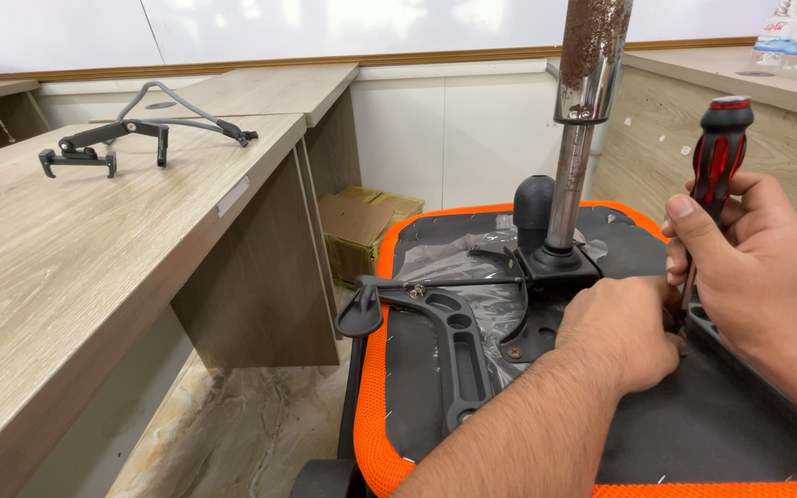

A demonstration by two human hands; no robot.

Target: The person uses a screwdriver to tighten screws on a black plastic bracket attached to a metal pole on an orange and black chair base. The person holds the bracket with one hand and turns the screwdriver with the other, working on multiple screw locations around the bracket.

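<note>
An upturned office chair seat [389, 397], black underneath with an orange mesh edge, lies low beside the wooden bench [66, 277]. Its rusty gas-lift column [583, 111] stands upright from the middle of the seat, close in front of both hands. A black armrest bracket [454, 341] lies on the seat left of the column. On the bench, well apart from the seat, rests a loose grey metal frame [131, 134]. Behind the seat a cardboard box [362, 226] sits on the floor; what it holds cannot be seen.

The right hand [749, 267] is curled tight around a red-and-black screwdriver [717, 161], held upright just right of the column. The left hand [624, 332] is bunched, fingers pressed together at the screwdriver's tip on the seat.
</note>
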